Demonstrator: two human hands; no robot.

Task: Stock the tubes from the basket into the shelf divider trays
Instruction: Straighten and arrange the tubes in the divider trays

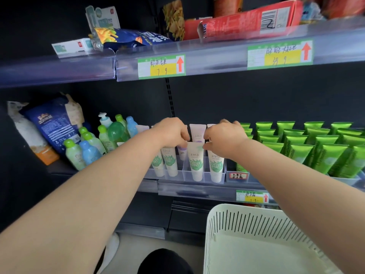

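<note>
Several white tubes with green leaf prints stand cap-down in clear divider trays (205, 177) on the middle shelf. One of them, the white tube (196, 162) at the front of the middle tray, is pinched at its top edge by both hands. My left hand (172, 132) grips its upper left corner, my right hand (224, 137) its upper right. Behind it stand pale tubes with lilac print (197, 131). The cream slotted basket (254, 240) sits at the lower right; I see no tubes in the part that shows.
Rows of green tubes (308, 147) fill trays to the right. Small green and blue bottles (88, 149) and a blue bag (51, 125) stand to the left. The upper shelf (217, 56) with price tags holds snack bags and a red box. My dark knee (164, 262) is below.
</note>
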